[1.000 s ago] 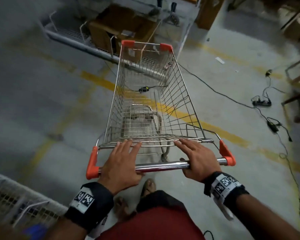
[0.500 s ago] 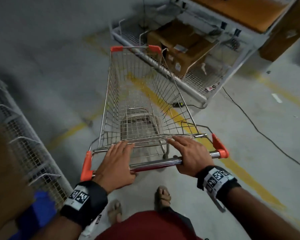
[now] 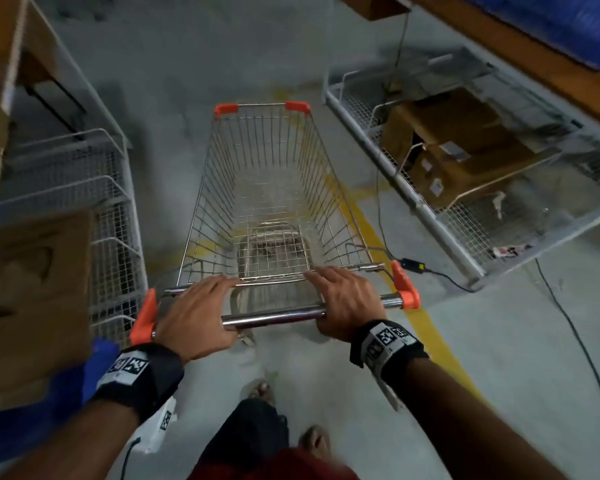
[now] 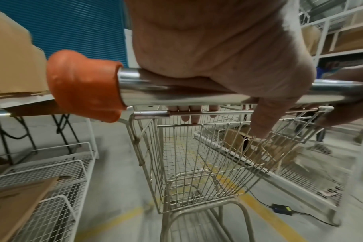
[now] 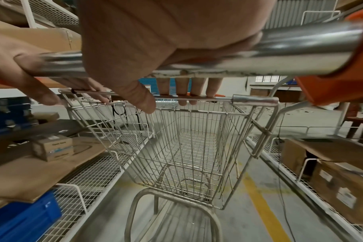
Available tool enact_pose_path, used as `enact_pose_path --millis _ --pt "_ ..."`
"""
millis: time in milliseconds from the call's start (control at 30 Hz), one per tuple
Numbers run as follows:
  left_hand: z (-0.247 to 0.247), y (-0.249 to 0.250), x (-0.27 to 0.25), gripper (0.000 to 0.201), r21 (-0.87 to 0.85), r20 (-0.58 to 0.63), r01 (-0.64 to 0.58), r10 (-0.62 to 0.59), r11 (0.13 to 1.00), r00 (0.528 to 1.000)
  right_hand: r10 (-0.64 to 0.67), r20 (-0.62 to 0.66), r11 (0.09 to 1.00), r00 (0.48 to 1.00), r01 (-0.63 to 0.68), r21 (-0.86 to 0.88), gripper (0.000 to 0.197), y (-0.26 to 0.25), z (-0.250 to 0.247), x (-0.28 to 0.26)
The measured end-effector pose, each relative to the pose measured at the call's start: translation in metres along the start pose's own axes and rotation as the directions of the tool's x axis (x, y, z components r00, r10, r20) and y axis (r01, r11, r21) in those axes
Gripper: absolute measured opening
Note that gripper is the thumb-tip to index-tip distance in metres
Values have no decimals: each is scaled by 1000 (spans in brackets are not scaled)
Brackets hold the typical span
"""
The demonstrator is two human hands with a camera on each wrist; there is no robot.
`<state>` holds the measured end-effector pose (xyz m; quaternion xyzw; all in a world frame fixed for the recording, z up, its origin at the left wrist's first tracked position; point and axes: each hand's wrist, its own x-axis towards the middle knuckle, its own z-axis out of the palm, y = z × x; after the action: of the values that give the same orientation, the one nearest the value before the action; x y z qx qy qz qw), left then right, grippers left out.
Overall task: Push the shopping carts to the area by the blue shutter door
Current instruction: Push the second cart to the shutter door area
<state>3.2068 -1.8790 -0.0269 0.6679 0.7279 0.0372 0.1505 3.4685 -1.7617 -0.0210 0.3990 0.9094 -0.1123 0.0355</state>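
Observation:
An empty wire shopping cart [image 3: 219, 188] with orange corner caps stands in front of me, pointing down an aisle. My left hand [image 3: 201, 306] grips the chrome handle bar [image 3: 274, 315] near its left orange end. My right hand [image 3: 347, 303] grips the bar near the right end. On both hands the palm lies on the bar and the fingers reach forward, hooked over the basket's rear rail. In the left wrist view the left hand [image 4: 218, 49] sits on the handle bar [image 4: 176, 96], thumb hanging below it, and the blue shutter door [image 4: 72, 29] shows ahead on the left.
White wire racks flank the aisle: a left rack [image 3: 111, 209] with a cardboard box [image 3: 39, 271], a right rack [image 3: 430, 209] with brown boxes [image 3: 465, 150]. A black power adapter [image 3: 413, 263] and its cable lie on the floor by a yellow line [image 3: 430, 327].
The cart has swung left off the open floor and now points between the two racks. Both hands keep the same hold on the handle.

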Motion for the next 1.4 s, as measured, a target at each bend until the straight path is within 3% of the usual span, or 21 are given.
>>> enact_pose_path --millis 367,1033,1400 --pt "-26 -67 95 92 -1 -63 185 -185 983 981 -115 71 992 991 118 -42 88 11 -28 165" --pt "-107 -193 320 91 -61 -114 359 -364 931 925 -233 64 970 970 237 -51 88 41 -71 482" --pt "-158 -253 443 95 -101 -49 455 -461 885 886 -315 67 948 947 317 -19 84 59 -105 634"
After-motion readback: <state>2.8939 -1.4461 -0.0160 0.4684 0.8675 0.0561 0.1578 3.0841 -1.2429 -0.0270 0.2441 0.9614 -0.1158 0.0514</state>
